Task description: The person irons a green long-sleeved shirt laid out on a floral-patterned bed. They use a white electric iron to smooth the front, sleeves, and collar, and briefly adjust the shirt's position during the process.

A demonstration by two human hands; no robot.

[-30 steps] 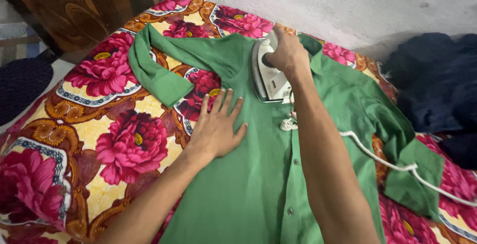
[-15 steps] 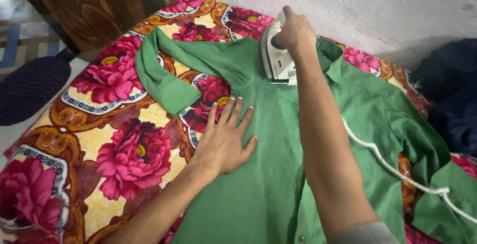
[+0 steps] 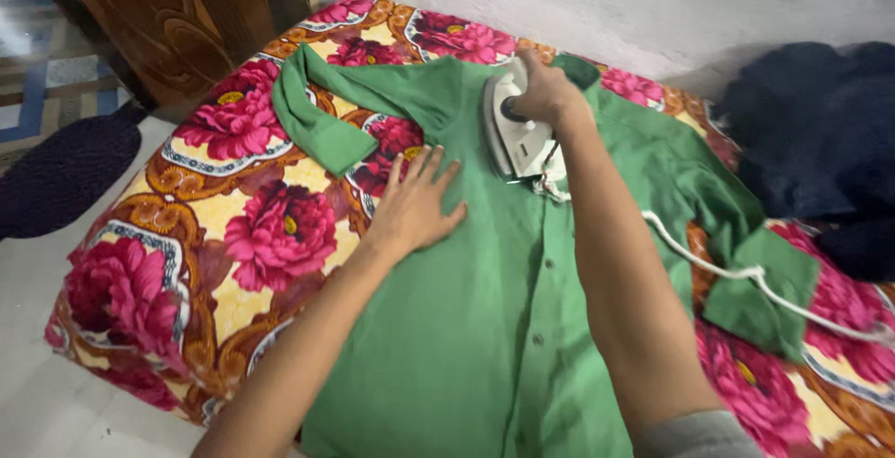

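Note:
A green short-sleeved shirt (image 3: pixel 466 327) lies spread flat on a floral red and yellow cloth (image 3: pixel 261 234). My right hand (image 3: pixel 543 92) grips the handle of a white iron (image 3: pixel 516 136), which rests on the shirt's upper chest near the collar. Flat on the shirt's left side, just below the sleeve, lies my left hand (image 3: pixel 415 206) with its fingers spread, pressing the fabric down. The iron's white cord (image 3: pixel 736 276) trails off to the right across the other sleeve.
A pile of dark navy clothes (image 3: pixel 820 141) sits at the right against the pale wall. A carved wooden door (image 3: pixel 177 20) stands at the upper left. A dark round cushion (image 3: pixel 65 173) lies on the floor at the left, beyond the cloth's edge.
The iron slid up toward the collar half a second ago, then came back down a little. My left hand stayed flat on the shirt. The camera view pulled back and shifted.

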